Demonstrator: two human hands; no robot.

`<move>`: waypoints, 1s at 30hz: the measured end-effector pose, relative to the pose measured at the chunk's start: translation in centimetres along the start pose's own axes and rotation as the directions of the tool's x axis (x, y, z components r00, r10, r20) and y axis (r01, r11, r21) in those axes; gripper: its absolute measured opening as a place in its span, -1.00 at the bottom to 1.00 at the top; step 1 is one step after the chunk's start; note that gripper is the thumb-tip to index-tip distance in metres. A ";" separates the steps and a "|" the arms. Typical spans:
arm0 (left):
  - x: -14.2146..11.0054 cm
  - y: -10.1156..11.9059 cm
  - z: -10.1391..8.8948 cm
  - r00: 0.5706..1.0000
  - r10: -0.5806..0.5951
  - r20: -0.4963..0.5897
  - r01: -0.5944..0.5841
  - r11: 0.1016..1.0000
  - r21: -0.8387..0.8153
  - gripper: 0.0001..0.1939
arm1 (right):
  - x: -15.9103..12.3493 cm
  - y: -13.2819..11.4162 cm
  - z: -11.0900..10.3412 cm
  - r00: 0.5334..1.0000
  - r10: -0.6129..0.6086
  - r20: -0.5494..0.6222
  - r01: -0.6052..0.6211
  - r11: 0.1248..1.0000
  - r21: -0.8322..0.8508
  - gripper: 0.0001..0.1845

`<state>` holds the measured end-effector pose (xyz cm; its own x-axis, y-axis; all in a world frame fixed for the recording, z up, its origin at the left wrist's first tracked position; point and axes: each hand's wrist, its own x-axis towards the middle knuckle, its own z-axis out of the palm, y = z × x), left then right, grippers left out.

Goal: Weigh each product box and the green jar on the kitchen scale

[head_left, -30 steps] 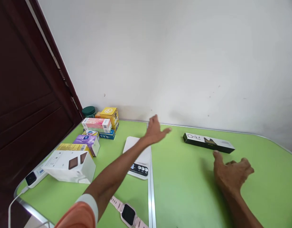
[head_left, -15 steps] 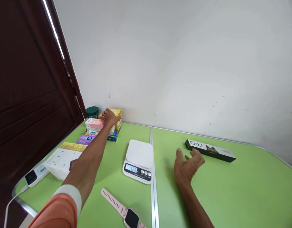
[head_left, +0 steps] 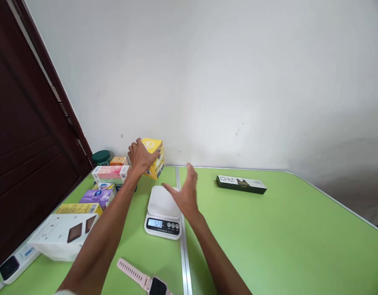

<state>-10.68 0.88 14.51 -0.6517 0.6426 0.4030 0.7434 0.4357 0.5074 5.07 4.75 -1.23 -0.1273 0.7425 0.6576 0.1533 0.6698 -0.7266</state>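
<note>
Yellow box (head_left: 158, 167) is shifting toward three o'clock, left hand (head_left: 140, 157) clamping it, right hand (head_left: 187, 194) hovering spread; likely wanting a level hold.

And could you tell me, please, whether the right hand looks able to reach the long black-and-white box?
Probably yes: the right hand is open and seems empty, and nothing visible stands between it and the long black-and-white box.

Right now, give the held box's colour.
The held box is mainly yellow, seen best in head view.
</note>
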 end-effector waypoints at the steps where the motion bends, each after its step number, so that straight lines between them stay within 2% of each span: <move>1: -1.4 0.8 -0.5 0.999 0.035 0.021 -0.035 0.999 -0.035 -0.05 | 0.6 -1.0 0.8 0.999 0.007 0.038 -0.008 1.000 0.019 0.28; 4: -5.8 2.0 -1.6 0.994 0.097 0.053 -0.088 0.985 -0.146 -0.04 | 1.2 -3.2 1.5 0.994 0.044 0.100 -0.049 0.998 0.048 0.36; 7: -9.3 1.3 -2.3 0.982 0.184 0.048 -0.161 0.936 -0.313 0.07 | -0.1 -4.2 -0.3 0.993 0.089 0.080 -0.095 0.993 0.075 0.25; 9: -11.0 0.0 -2.6 0.962 0.265 0.069 -0.198 0.847 -0.493 0.24 | -1.2 -4.5 -2.0 0.989 0.136 0.066 -0.143 0.983 0.113 0.16; 11: -12.2 -1.6 -2.5 0.948 0.285 0.140 -0.119 0.726 -0.677 0.32 | -2.1 -4.7 -3.4 0.977 0.195 0.091 -0.208 0.965 0.160 0.12; 12: -12.7 -2.4 -2.4 0.939 0.286 0.194 -0.051 0.670 -0.740 0.27 | -2.4 -4.8 -4.0 0.969 0.218 0.117 -0.236 0.955 0.181 0.11; 15: -13.4 -4.2 -1.5 0.883 0.335 0.328 0.077 0.587 -0.806 -0.07 | -2.9 -4.5 -4.6 0.949 0.238 0.207 -0.282 0.934 0.221 0.10; 18: -13.6 -5.1 -0.6 0.861 0.370 0.348 0.083 0.574 -0.815 -0.26 | -2.9 -4.0 -4.4 0.930 0.221 0.294 -0.296 0.924 0.242 0.07; 25: -12.8 -6.6 0.6 0.873 0.342 0.347 0.128 0.528 -0.840 -0.23 | -2.0 -2.8 -3.2 0.884 0.187 0.428 -0.332 0.896 0.294 0.08; 30: -12.5 -7.3 1.1 0.899 0.319 0.300 0.066 0.580 -0.812 -0.21 | -1.1 -2.7 -2.3 0.854 0.194 0.482 -0.390 0.854 0.346 0.21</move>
<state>-7.81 -9.68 4.90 -0.3037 0.9058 0.2953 0.2659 -0.2171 0.9392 7.03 2.08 0.43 -0.5516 0.7684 0.3244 -0.1584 0.2854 -0.9452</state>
